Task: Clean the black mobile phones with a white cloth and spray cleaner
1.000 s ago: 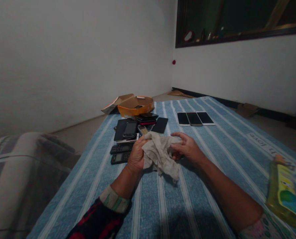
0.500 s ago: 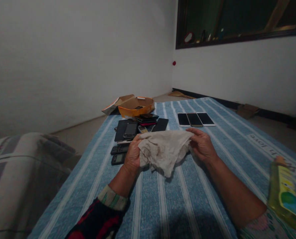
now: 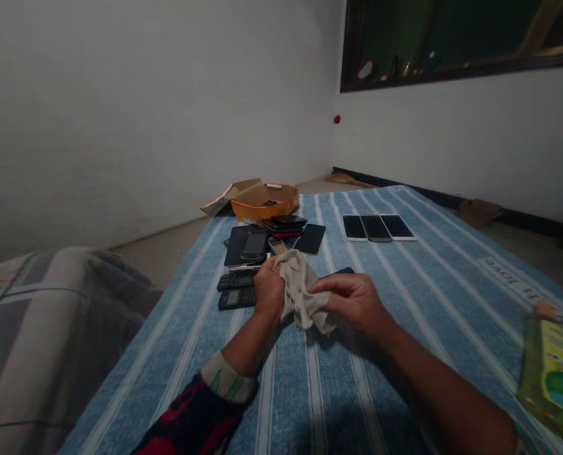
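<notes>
Both my hands grip a crumpled beige cloth [image 3: 300,291] over a blue striped bedspread [image 3: 404,297]. My left hand [image 3: 268,292] is closed on the cloth's left side. My right hand [image 3: 352,300] pinches its lower right part. A dark phone [image 3: 342,272] peeks out just behind my right hand. Ahead of my left hand lies a pile of several phones [image 3: 262,243], with two dark keypad phones [image 3: 236,289] nearest to it.
An orange box [image 3: 265,201] sits beyond the pile near the far corner. Three smartphones [image 3: 378,227] lie side by side at the back right. A yellow-green bottle [image 3: 549,373] lies at the right edge. A folded blanket [image 3: 48,328] is on the left.
The cloth was spread wide between my hands half a second ago. Now my right hand has come back toward the left and the cloth is bunched up again.
</notes>
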{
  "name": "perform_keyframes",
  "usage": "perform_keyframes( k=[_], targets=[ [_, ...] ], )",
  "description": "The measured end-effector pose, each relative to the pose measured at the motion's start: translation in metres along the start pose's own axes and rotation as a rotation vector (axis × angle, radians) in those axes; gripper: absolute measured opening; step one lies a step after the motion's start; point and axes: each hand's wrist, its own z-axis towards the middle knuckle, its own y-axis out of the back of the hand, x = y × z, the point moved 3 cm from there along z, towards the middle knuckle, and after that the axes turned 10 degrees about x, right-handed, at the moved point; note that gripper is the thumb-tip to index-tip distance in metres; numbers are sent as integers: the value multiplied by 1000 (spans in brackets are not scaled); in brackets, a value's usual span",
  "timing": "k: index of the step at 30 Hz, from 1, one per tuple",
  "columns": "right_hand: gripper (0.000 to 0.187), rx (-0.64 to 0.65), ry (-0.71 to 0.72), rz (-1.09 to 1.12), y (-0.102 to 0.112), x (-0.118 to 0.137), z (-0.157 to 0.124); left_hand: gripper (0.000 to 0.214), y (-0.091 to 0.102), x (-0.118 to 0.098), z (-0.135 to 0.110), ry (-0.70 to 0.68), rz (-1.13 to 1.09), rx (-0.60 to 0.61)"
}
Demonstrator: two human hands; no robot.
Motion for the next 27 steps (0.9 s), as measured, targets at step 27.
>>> perform_keyframes(
  k=[27],
  targets=[
    [37,8,146,-423,6,-36,5,30,-36,6,-23,137,-146,353]
  ],
)
